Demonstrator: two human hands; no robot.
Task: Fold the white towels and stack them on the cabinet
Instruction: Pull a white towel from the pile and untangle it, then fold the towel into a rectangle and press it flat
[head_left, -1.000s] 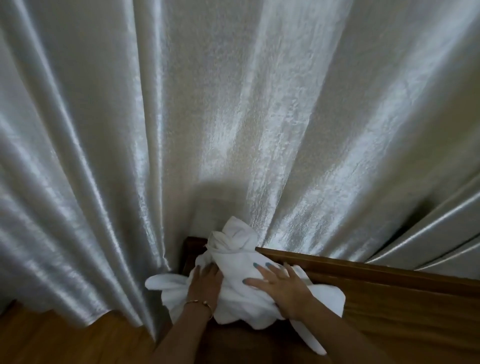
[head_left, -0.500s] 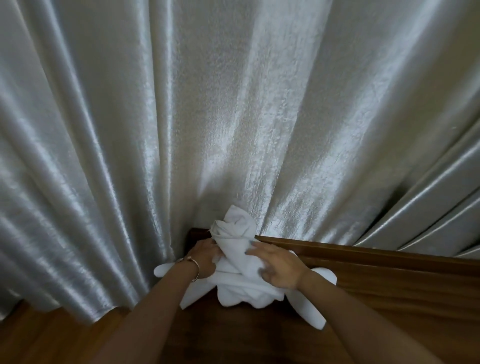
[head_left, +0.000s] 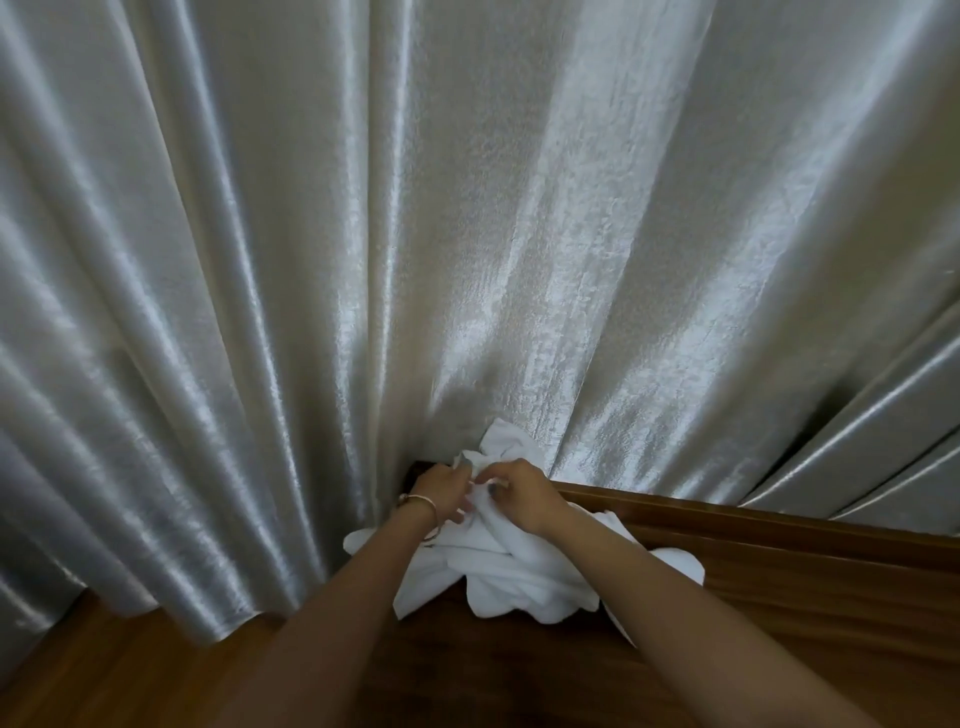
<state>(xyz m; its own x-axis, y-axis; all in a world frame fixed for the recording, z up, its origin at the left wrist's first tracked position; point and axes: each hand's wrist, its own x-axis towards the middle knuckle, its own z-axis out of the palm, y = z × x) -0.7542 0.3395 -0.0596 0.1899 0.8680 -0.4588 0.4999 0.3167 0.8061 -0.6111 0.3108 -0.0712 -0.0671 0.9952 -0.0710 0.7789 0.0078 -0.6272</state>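
A crumpled heap of white towels (head_left: 519, 566) lies on the dark wooden cabinet (head_left: 779, 582), at its far left corner against the curtain. My left hand (head_left: 444, 491), with a bracelet on the wrist, grips towel cloth near the top of the heap. My right hand (head_left: 524, 493) pinches the cloth right beside it, fingers curled. Both hands meet at the upper part of the heap. One towel end hangs over the cabinet's left edge. How many towels are in the heap cannot be told.
A shiny pale curtain (head_left: 467, 234) hangs in folds right behind the cabinet and fills most of the view. Wooden floor (head_left: 78, 670) shows at the lower left, below the curtain hem. The cabinet's raised back rim (head_left: 753, 519) runs to the right.
Both hands moved from lying flat on the heap up to its top, came together and took hold of the cloth. The view tilted a little, and the arms reach further forward.
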